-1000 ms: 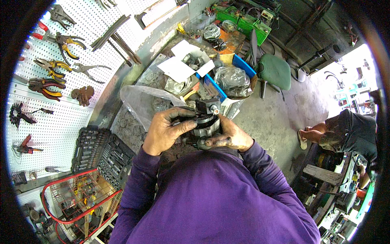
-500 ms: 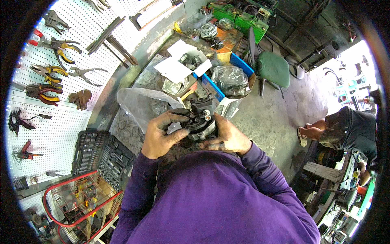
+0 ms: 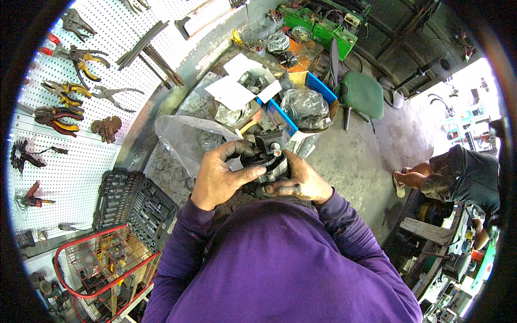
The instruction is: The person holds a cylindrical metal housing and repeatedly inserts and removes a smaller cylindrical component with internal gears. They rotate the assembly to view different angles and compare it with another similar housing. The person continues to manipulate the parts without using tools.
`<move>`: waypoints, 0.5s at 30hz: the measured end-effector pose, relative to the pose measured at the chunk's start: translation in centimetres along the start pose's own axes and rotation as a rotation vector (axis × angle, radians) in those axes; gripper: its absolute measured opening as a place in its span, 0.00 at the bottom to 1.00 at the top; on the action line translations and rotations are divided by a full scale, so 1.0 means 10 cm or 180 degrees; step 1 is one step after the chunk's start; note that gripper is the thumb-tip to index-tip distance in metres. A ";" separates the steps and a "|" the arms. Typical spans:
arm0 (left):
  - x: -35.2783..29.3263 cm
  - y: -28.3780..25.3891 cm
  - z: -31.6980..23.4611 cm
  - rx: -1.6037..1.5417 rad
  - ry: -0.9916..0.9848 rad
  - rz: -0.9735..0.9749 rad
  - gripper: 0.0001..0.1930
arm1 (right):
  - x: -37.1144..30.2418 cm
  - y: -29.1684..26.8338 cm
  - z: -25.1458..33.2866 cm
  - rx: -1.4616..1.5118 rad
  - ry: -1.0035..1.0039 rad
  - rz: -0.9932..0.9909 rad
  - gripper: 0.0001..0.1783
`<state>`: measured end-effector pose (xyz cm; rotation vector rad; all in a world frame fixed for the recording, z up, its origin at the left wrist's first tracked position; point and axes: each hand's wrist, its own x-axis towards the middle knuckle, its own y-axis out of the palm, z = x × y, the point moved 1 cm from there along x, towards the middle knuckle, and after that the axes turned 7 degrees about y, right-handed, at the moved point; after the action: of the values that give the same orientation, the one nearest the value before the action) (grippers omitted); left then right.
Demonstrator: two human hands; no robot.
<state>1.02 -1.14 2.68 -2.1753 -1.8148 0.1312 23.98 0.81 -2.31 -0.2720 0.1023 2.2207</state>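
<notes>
Just ahead of my chest I hold a grimy black and silver machine part that looks like an alternator. My left hand curls its fingers and thumb over the black upper left side. Against the silver right side, my right hand grips with the thumb up and blackened fingers folded beneath. A shiny bolt-like stud shows on top between the hands. Behind the part lie a wooden-handled tool and a clear plastic bag on the bench. The underside of the part is hidden.
Beyond are a blue-edged box, an open white carton and green crates. A socket set case and red-rimmed wire cart stand left, below pegboard pliers. A green chair and another person are right.
My left hand has slid right across the part, its thumb now further over the top. The right hand keeps nearly the same hold.
</notes>
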 end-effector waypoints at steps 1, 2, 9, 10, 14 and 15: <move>0.00 -0.01 0.01 -0.0022 0.0030 0.0019 0.17 | 0.00 0.00 0.00 0.0092 -0.0039 0.0000 0.48; -0.01 -0.01 0.01 0.0004 -0.0002 0.0027 0.18 | 0.00 0.00 0.00 0.0188 -0.0077 -0.0002 0.48; 0.01 -0.02 0.04 -0.0253 0.0088 0.0026 0.19 | 0.04 -0.03 -0.09 -0.0336 -0.0268 -0.0008 0.43; 0.01 -0.03 0.03 -0.0232 0.0112 0.0054 0.19 | 0.04 -0.02 -0.11 -0.0287 -0.0200 0.0023 0.42; 0.02 -0.03 -0.02 -0.0298 -0.0230 0.0097 0.18 | 0.04 0.02 -0.10 0.0145 -0.0190 0.0043 0.41; 0.01 0.01 -0.03 -0.0401 -0.0302 0.0022 0.18 | 0.04 0.02 -0.09 0.0206 -0.0209 0.0031 0.42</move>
<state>1.19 -1.11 2.97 -2.2973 -1.9150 0.1269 23.70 0.83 -3.30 -0.1631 0.1398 2.2290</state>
